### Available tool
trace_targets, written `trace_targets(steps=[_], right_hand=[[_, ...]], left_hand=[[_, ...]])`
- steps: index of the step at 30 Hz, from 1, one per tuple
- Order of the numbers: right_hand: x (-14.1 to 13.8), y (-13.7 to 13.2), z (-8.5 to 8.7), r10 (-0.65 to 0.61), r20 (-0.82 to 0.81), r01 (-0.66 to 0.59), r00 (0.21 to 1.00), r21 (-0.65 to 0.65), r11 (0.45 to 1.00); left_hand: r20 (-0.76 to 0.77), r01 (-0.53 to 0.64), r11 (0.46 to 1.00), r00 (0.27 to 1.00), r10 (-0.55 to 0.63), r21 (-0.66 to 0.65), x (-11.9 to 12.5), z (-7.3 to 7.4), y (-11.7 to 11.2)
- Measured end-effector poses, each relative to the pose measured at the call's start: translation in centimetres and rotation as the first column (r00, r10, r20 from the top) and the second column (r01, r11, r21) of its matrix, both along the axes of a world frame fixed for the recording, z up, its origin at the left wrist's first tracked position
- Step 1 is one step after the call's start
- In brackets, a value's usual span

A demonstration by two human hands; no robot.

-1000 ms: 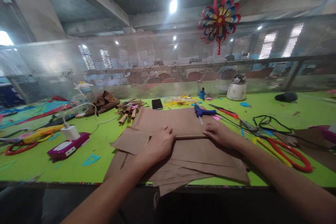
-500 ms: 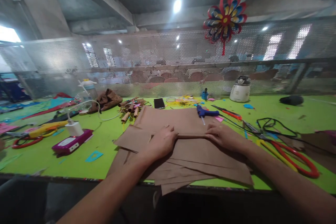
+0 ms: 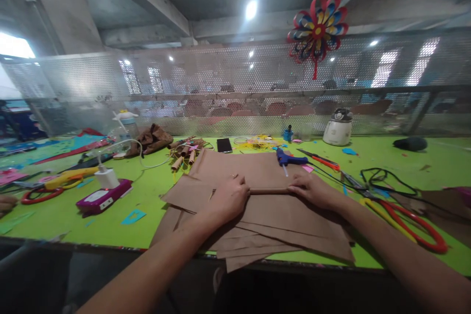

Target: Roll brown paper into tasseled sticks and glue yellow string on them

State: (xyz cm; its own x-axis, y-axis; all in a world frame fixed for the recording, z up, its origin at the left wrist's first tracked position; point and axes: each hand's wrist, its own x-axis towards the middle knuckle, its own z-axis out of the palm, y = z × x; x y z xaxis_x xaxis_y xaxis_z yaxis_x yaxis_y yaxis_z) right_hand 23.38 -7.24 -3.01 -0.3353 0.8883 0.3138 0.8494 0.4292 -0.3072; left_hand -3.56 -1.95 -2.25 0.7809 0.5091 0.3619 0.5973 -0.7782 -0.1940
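A thin roll of brown paper (image 3: 269,191) lies crosswise between my hands, over a stack of brown paper sheets (image 3: 294,225). My left hand (image 3: 231,197) is closed on its left end, fingers curled down. At the right end, my right hand (image 3: 311,189) pinches the roll between thumb and fingers. Just beyond the right hand rests a blue glue gun (image 3: 290,158), its nozzle pointing toward me on the paper. The roll's ends are hidden under my fingers.
Right of my right arm lie large scissors with red handles (image 3: 415,225) and a black cable (image 3: 386,179). To the left are a purple power strip (image 3: 104,197) and a yellow glue gun (image 3: 71,176). Farther back stand small paper rolls (image 3: 184,154), a phone (image 3: 223,145) and a white bottle (image 3: 337,128).
The view has shifted slightly. Both hands stay at the ends of the paper roll, which looks a little rounder now. Another person's hand shows more at the left edge.
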Motion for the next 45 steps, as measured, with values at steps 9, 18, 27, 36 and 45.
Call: trace_targets(steps=[9, 18, 27, 36, 45], right_hand=[[-0.1, 0.5, -0.2, -0.161, -0.083, 0.160, 0.983, -0.014, 0.987], [0.4, 1.6, -1.2, -0.155, 0.017, 0.152, 0.988, 0.117, 0.981], [0.0, 0.5, -0.2, -0.107, 0.125, 0.100, 0.986, 0.061, 0.993], [-0.3, -0.1, 0.2, -0.089, 0.134, 0.083, 0.987, 0.056, 0.995], [0.8, 1.3, -0.3, -0.034, -0.008, 0.034, 0.999, -0.024, 0.999]], left_hand=[[0.001, 0.009, 0.999, 1.000, -0.009, -0.032, 0.0, -1.0, 1.3], [0.000, 0.034, 0.998, 0.999, -0.034, -0.056, -0.1, -0.5, 1.3], [-0.027, 0.029, 0.998, 0.999, -0.031, -0.052, -0.2, -0.2, 0.8], [0.044, 0.000, 0.979, 0.999, 0.009, -0.206, -0.1, -0.4, 2.3], [0.225, 0.068, 0.938, 0.974, 0.011, -0.340, -0.7, -0.5, 3.1]])
